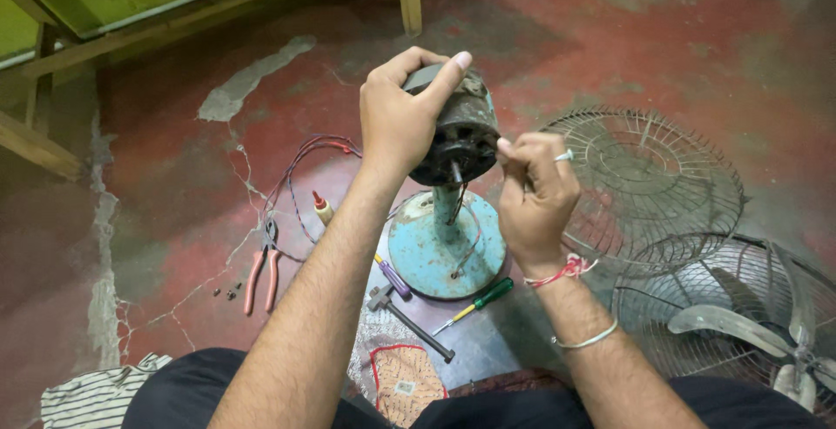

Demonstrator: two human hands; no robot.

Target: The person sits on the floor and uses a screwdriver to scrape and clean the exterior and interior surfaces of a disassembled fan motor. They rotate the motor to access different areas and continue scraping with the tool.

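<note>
At frame centre, the left hand (399, 115) wraps closed around the fan motor (461, 137), tilted atop its blue stand (444, 250), while the right hand (535, 189) pinches closed just right of its shaft (455, 173)

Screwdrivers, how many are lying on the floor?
2. The purple-handled screwdriver lies beside the left forearm, at the blue fan base. The green-handled screwdriver lies just in front of that base. The arms may hide more.
</note>
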